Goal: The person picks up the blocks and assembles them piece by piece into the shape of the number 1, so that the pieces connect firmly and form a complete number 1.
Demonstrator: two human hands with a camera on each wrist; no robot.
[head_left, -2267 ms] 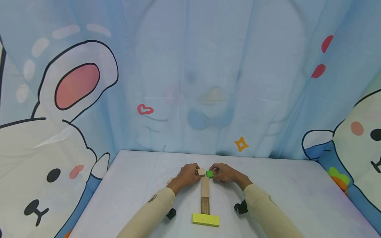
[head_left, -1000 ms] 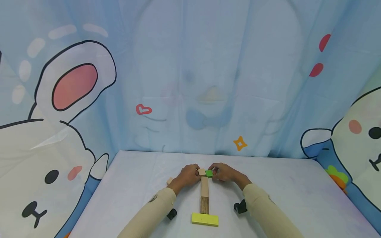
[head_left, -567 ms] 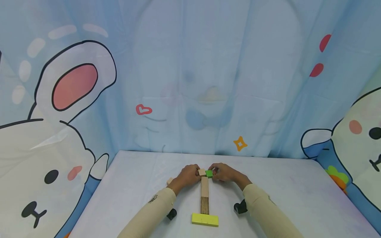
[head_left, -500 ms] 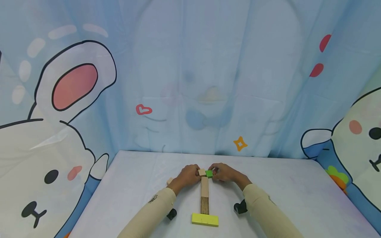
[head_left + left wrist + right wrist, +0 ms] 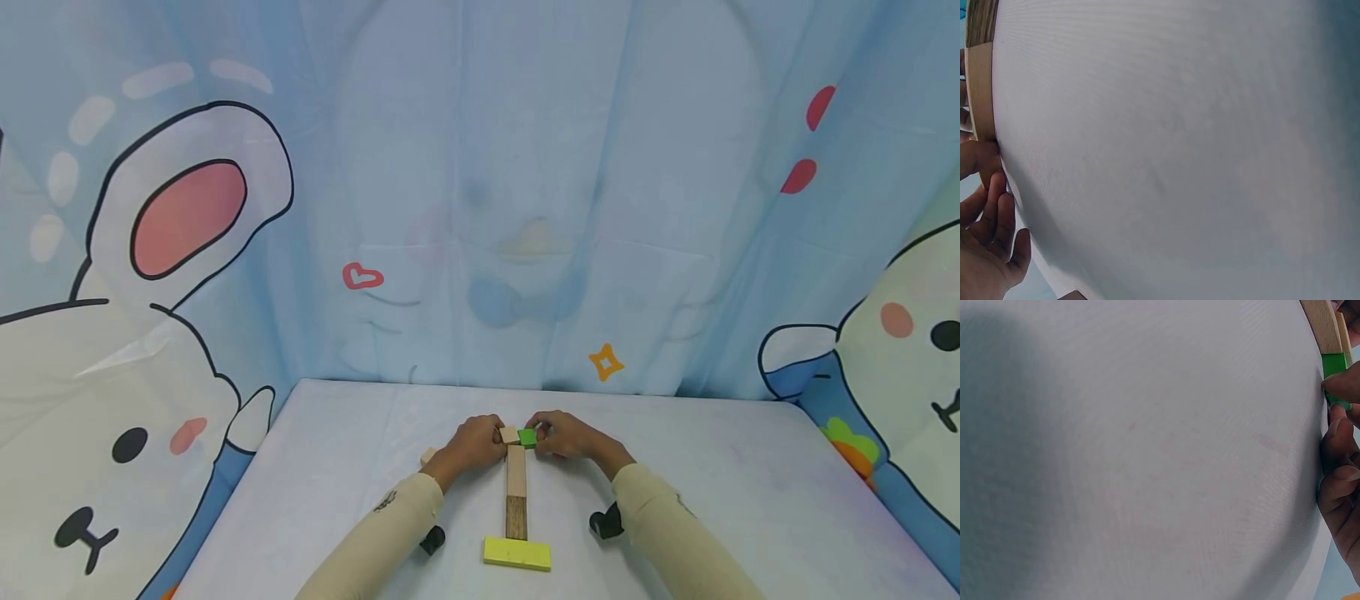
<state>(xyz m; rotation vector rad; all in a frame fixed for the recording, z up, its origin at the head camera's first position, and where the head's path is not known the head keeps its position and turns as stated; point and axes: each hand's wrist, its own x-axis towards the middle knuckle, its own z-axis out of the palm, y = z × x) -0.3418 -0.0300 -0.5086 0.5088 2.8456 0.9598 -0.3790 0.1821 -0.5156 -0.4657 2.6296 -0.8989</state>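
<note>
My left hand (image 5: 476, 442) pinches a small natural-wood block (image 5: 509, 435) at the far end of a row of blocks. My right hand (image 5: 567, 435) pinches a green block (image 5: 527, 437), which sits side by side with the wooden one. Just in front of the pair lies a light wooden block (image 5: 516, 471), followed toward me by a dark-grained block (image 5: 516, 517) and a yellow block (image 5: 517, 553) set crosswise. In the right wrist view the thumb and fingers are on the green block (image 5: 1334, 364). The left wrist view has the left fingers around the end block.
Another light wooden block (image 5: 428, 456) lies left of the left hand, partly hidden by the wrist. Black wrist devices (image 5: 606, 522) hang below both sleeves. A white-covered table (image 5: 360, 425) ends at a printed curtain (image 5: 480, 167) behind and at the sides.
Compared with the oldest frame, the green block has come up against the small wooden block, closing a narrow gap. Over the last second both hands and the blocks have stayed still.
</note>
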